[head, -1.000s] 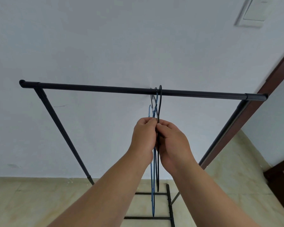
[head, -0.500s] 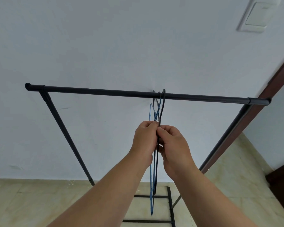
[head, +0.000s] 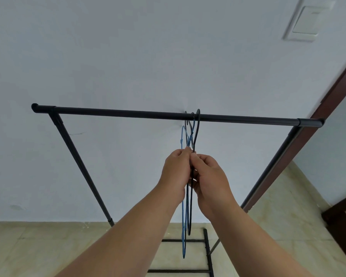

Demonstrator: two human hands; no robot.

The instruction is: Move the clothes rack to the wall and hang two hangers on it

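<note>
Blue and black hangers [head: 188,212] — hooked on the rack [head: 128,113] — pinched between both hands' [head: 176,172] grips.

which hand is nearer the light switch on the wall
Right. The right hand sits below and left of the light switch; the left hand is farther left.

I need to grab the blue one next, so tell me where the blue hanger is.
In the head view the blue hanger hangs right of centre under the rack bar, beside the black hanger, pinched between both hands.
</note>
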